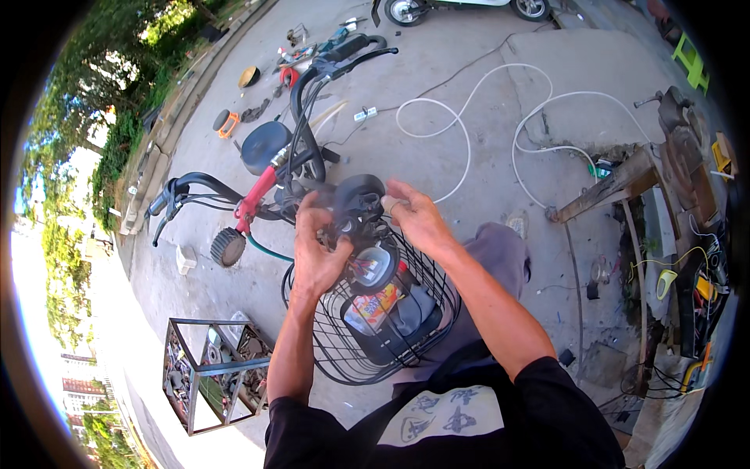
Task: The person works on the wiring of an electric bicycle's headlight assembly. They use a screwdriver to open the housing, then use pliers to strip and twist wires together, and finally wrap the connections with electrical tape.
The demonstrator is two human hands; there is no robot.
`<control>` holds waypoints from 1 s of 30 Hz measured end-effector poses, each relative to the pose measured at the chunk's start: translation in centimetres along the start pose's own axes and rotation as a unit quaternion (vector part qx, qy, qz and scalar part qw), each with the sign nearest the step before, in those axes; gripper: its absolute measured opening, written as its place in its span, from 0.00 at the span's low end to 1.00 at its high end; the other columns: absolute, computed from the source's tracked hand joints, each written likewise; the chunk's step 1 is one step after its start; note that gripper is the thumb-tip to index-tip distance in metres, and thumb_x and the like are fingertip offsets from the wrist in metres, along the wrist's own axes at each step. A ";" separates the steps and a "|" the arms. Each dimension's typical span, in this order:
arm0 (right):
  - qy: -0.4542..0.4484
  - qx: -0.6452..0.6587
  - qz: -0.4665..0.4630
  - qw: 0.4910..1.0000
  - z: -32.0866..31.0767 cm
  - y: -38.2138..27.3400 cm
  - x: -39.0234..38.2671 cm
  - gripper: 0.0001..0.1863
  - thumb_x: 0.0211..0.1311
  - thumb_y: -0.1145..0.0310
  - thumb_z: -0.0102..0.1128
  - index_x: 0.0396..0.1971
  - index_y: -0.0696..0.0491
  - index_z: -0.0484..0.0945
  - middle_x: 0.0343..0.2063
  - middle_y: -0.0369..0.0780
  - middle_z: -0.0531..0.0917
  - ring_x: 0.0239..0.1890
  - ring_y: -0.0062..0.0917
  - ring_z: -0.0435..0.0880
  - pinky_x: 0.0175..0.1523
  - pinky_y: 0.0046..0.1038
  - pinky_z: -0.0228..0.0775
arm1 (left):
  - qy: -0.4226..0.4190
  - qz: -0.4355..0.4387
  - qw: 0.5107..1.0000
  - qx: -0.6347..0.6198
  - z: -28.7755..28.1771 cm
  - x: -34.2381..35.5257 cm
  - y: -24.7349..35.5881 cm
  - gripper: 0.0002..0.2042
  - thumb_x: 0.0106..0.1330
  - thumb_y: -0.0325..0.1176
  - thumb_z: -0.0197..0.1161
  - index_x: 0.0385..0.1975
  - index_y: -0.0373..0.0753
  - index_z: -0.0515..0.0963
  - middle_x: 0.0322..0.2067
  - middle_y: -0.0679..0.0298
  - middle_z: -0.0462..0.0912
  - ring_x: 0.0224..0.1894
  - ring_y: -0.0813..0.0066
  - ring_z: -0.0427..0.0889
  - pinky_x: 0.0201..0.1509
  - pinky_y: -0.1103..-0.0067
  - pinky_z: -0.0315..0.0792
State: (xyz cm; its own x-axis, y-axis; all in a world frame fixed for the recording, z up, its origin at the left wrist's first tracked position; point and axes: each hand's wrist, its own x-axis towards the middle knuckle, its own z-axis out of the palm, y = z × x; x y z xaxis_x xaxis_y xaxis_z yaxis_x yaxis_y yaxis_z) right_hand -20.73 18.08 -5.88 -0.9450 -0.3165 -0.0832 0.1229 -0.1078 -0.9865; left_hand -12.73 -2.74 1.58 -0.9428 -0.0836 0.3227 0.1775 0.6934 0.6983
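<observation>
My left hand [316, 246] grips a dark mechanical assembly [355, 223] above a black wire basket [320, 336], its fingers bent round the part's left side. My right hand [414, 215] pinches at the assembly's right edge, near a curved black piece [359, 191]; exactly what its fingertips hold is partly hidden. Below the assembly sits a round housing with a pale interior [373, 267]. The basket holds a colourful bag and grey items [414, 320]. Handlebars [176, 191] and a pink-red stem part [258, 195] stand just beyond my hands.
A metal-framed scrap bin [215, 367] is at lower left. Tools [289, 74] and a white hose [469, 156] lie on the concrete. A white scooter [461, 8] stands at the back. A wooden bench [625, 180] with cluttered tools and a green stool [691, 62] are on the right.
</observation>
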 end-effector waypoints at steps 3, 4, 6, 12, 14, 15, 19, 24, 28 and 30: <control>-0.050 0.070 0.060 0.994 0.2 -0.7 -0.3 0.40 0.83 0.53 0.62 0.85 0.57 0.61 0.72 0.48 0.79 0.54 0.26 0.87 0.55 0.32 0.82 | 0.005 0.002 1.000 0.004 -0.1 -0.2 -0.2 0.19 0.56 0.20 0.71 0.46 0.34 0.72 0.57 0.46 0.81 0.80 0.42 0.70 0.69 0.60 0.75; -0.065 0.088 0.084 0.991 0.2 -1.2 -0.4 0.42 0.83 0.52 0.62 0.85 0.56 0.59 0.71 0.47 0.79 0.54 0.26 0.87 0.55 0.32 0.82 | 0.005 0.002 1.000 0.005 -0.1 -0.2 -0.3 0.19 0.55 0.20 0.71 0.46 0.34 0.72 0.57 0.46 0.81 0.80 0.41 0.70 0.69 0.59 0.76; -0.095 0.120 0.132 0.979 0.1 -2.8 -0.7 0.45 0.82 0.50 0.63 0.87 0.54 0.55 0.71 0.47 0.79 0.53 0.26 0.87 0.54 0.32 0.82 | -0.003 0.041 0.999 0.024 -0.3 -0.3 -0.6 0.20 0.55 0.20 0.72 0.47 0.35 0.72 0.56 0.47 0.82 0.80 0.40 0.69 0.69 0.57 0.76; -0.092 0.189 0.130 0.969 1.8 -1.4 0.2 0.43 0.78 0.44 0.63 0.82 0.53 0.63 0.58 0.43 0.86 0.46 0.29 0.88 0.53 0.39 0.82 | -0.028 0.074 0.997 0.027 -0.7 -0.5 -0.4 0.23 0.56 0.21 0.73 0.50 0.39 0.72 0.61 0.49 0.82 0.82 0.38 0.65 0.75 0.53 0.71; -0.084 0.214 0.142 0.963 2.1 -0.8 0.3 0.41 0.79 0.46 0.61 0.82 0.53 0.63 0.59 0.43 0.86 0.47 0.30 0.88 0.55 0.40 0.81 | -0.026 0.080 0.996 0.001 -1.3 -0.6 -0.3 0.22 0.58 0.24 0.71 0.52 0.40 0.72 0.65 0.49 0.81 0.84 0.42 0.62 0.79 0.53 0.66; -0.080 0.225 0.148 0.960 2.1 -0.4 0.5 0.40 0.80 0.46 0.60 0.82 0.52 0.62 0.59 0.43 0.86 0.48 0.31 0.89 0.55 0.41 0.81 | -0.015 0.086 0.996 -0.022 -1.4 -0.6 -0.4 0.22 0.60 0.27 0.71 0.53 0.40 0.72 0.66 0.48 0.80 0.85 0.44 0.61 0.81 0.54 0.62; -0.099 0.336 0.153 0.924 1.8 0.9 0.6 0.36 0.83 0.49 0.55 0.81 0.52 0.65 0.56 0.43 0.86 0.50 0.32 0.89 0.55 0.41 0.81 | 0.034 0.067 0.983 -0.169 -2.3 -1.2 -1.1 0.23 0.62 0.28 0.66 0.59 0.41 0.72 0.73 0.51 0.75 0.86 0.47 0.59 0.83 0.55 0.59; -0.062 0.313 0.186 0.929 3.6 0.6 0.0 0.31 0.85 0.45 0.49 0.74 0.51 0.73 0.51 0.42 0.87 0.51 0.33 0.90 0.61 0.45 0.83 | 0.104 0.037 0.955 -0.277 -3.1 -1.5 -1.3 0.26 0.62 0.18 0.57 0.62 0.40 0.72 0.74 0.54 0.71 0.81 0.56 0.66 0.83 0.58 0.63; -0.065 0.359 0.236 0.901 4.1 1.2 0.4 0.30 0.86 0.46 0.44 0.67 0.55 0.80 0.56 0.47 0.90 0.55 0.38 0.92 0.63 0.47 0.87 | 0.180 -0.028 0.953 -0.243 -3.9 -1.8 -1.4 0.24 0.66 0.16 0.57 0.62 0.39 0.73 0.71 0.56 0.75 0.73 0.63 0.75 0.79 0.63 0.69; -0.063 0.368 0.251 0.893 4.1 0.7 0.1 0.32 0.85 0.44 0.44 0.68 0.55 0.79 0.55 0.49 0.90 0.58 0.41 0.91 0.67 0.50 0.84 | 0.177 -0.096 0.960 -0.193 -4.5 -2.1 -1.9 0.21 0.69 0.20 0.59 0.62 0.38 0.76 0.66 0.58 0.80 0.68 0.63 0.79 0.72 0.65 0.74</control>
State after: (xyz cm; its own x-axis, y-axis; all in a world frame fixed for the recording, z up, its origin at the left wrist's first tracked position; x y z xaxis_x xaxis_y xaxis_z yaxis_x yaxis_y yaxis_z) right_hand -19.54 14.09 -6.00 -0.6786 -0.5971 -0.4277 0.7317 -0.4983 -0.4652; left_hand -9.85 -7.09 2.48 -0.8256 -0.4688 0.3142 0.1660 0.3304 0.9291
